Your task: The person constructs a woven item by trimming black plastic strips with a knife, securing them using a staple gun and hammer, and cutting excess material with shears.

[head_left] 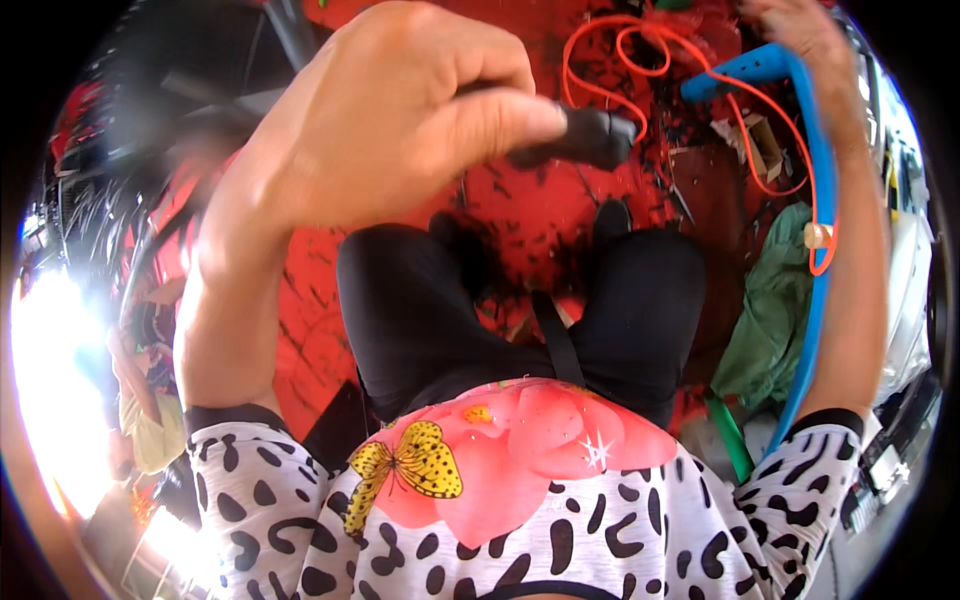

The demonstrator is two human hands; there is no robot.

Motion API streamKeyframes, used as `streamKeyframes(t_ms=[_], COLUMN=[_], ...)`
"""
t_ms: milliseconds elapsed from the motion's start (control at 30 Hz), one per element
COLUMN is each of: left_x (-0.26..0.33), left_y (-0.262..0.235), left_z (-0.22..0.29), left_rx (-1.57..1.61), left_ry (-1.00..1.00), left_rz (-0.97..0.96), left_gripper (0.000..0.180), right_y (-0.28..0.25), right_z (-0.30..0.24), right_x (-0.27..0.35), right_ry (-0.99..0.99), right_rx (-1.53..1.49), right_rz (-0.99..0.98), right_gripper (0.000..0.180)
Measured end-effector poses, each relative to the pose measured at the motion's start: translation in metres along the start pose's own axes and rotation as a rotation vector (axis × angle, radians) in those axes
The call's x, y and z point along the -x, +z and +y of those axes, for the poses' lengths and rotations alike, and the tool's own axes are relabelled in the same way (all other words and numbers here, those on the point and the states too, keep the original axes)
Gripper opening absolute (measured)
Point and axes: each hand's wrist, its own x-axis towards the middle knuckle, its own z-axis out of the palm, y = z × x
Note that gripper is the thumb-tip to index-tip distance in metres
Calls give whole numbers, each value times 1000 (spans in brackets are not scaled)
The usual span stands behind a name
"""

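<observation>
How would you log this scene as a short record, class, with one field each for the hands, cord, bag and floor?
Left hand: gripping a black object between thumb and fingers
Right hand: blurred, near the bent blue tube; grip unclear
Cord: orange cord, looped, appearing to reach the black object
Bag: crumpled green bag, beside the blue tube
Floor: red floor, strewn with dark scraps

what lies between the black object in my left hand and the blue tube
Between the black object and blue tube, the head view shows loops of orange cord and red floor.
</observation>
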Motion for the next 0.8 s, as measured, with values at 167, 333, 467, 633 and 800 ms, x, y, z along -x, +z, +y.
streamKeyframes(t_ms=[167,333,467,633,800], left_x=[22,72,107,129,127], left_y=[16,-12,-2,7,19], left_z=[-25,-32,-33,13,20], left_rx=[-70,-35,8,-192,-631], left_ry=[48,112,173,272,340], left_rz=[153,217,343,414,479], left_gripper=[25,24,21,38,42], right_y=[127,171,172,154,157], right_z=[-118,-197,-214,-226,-234], right_x=[70,88,96,101,107], right_ry=[-123,151,133,165,146], right_rx=[-400,-200,-240,-198,-286], right_rz=[106,138,68,76,141], right_gripper=[28,34,35,36,40])
